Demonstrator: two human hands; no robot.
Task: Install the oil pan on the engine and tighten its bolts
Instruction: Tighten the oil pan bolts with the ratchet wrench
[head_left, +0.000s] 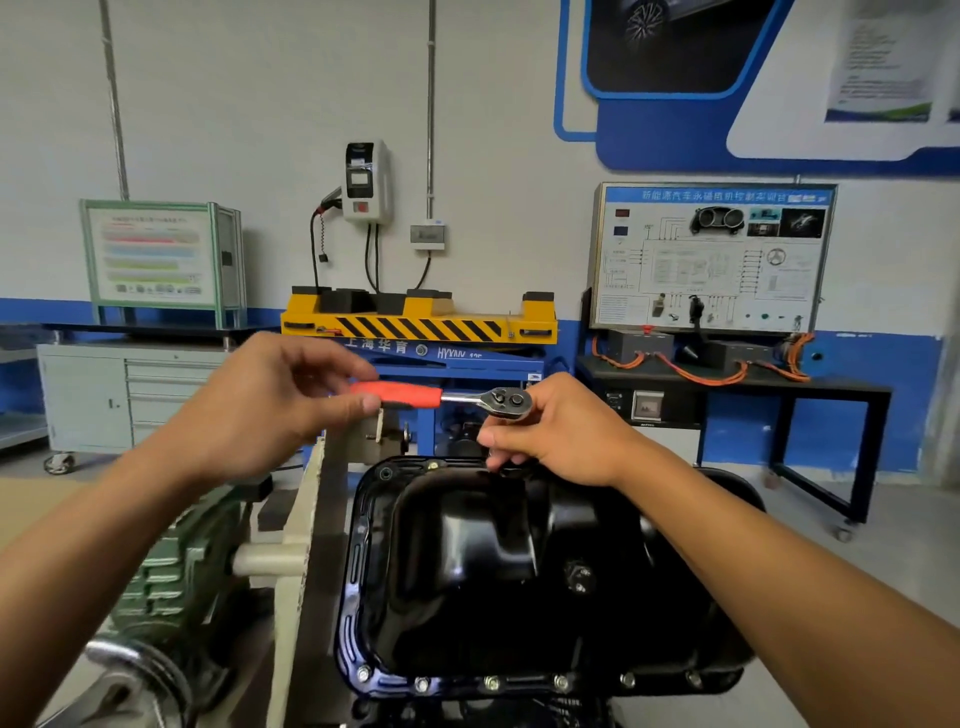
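The black oil pan (467, 571) sits lower centre of the frame, sump side up. Its longer span seems to run left to right, with bolts (491, 682) seated along its near flange. Above its far rim a ratchet (447, 397) lies level, with the red handle to the left and the head to the right. The left hand (260, 405) pinches the handle's end between thumb and fingers (358, 402). The right hand (561, 436) curls its fingers (498, 441) tightly under the head, touching the rim. A cream engine stand (301, 519) flanks the pan at left.
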